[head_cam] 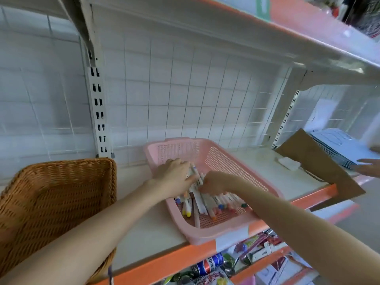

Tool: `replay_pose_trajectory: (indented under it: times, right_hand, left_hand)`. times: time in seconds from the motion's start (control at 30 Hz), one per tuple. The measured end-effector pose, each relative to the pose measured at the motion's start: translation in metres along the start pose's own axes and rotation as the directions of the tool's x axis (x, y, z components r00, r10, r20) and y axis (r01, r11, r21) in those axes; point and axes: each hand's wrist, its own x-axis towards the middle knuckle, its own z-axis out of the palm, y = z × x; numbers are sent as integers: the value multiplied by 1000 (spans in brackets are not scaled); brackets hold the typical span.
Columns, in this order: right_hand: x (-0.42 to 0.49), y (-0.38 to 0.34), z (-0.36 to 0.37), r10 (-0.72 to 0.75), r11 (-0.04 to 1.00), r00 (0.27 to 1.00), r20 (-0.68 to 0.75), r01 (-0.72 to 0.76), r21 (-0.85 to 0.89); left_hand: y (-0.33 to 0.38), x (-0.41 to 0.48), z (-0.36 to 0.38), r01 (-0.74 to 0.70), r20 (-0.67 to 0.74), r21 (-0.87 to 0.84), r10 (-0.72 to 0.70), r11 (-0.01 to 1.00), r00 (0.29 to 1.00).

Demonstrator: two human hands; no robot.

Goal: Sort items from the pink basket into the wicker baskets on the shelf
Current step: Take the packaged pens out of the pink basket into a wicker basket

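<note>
White wire grid backs a pale shelf with an orange front edge. On it, a heap of markers lies in the pink basket, white barrels crossing one another and coloured caps mostly toward the near end.

The left hand reaches in from the near left. Its fingers are laid over the top of the heap and the thumb is closed under a few barrels, so it grips a small bundle. The right hand is just beside it, fingers curled down into the pile. I cannot tell whether they have hold of anything.

To do this step well, I would first use the right hand to rake loose markers parallel against the left-hand bundle. Then close both hands round one aligned sheaf. Crossed barrels are likely to slip out at the ends when lifted.

The wicker basket stands tilted at the left of the same shelf, well apart from the pink one. The carry therefore goes leftward and should stay low over the shelf, so a dropped marker lands there rather than on the goods below, where a can shows.

To the right, a cardboard sheet overhangs the shelf edge, with another person's hand near it.
</note>
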Motion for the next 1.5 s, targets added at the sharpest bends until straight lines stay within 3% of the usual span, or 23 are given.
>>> replay_pose_trajectory:
  times: [0.2,0.33,0.47,0.67,0.77,0.93,1.0,1.13,1.23,1.5]
  right_hand:
    - [9,3,5,20,990,994,105,-35,138]
    - [3,20,-8,41,925,999,15,-44,377]
    - [-10,33,-17,-46,771,996,-72,81,632]
    - [-21,40,-16,-120,626,983,-142,186,757]
    - [-23,31,-16,-140,622,971,-192,237,747]
    - [-20,18,-23,-162,625,976,-148,217,750]
    - [-11,17,-22,-114,717,990,-86,142,683]
    - [12,8,-11,-9,940,995,104,-27,339]
    - [23,4,-2,28,962,992,126,-60,265]
    - [29,3,8,38,947,995,97,-66,315]
  left_hand:
    - [-2,2,4,7,5,-9,-7,1000,1000]
    - [-4,1,5,11,-19,-63,-12,998,1000]
    - [-2,-2,2,0,-113,-122,-14,992,994]
    - [9,-3,-5,-2,-162,-485,-88,874,983]
    - [17,3,-10,71,-106,-693,-199,718,974]
    - [12,1,-22,181,-49,-800,-363,572,931]
    - [4,-5,-27,193,-35,-825,-390,531,920]
    - [-8,-18,-35,195,-21,-853,-405,485,914]
    - [-12,-26,-38,176,-32,-855,-388,488,921]
    - [-15,-37,-38,134,-51,-850,-333,510,942]
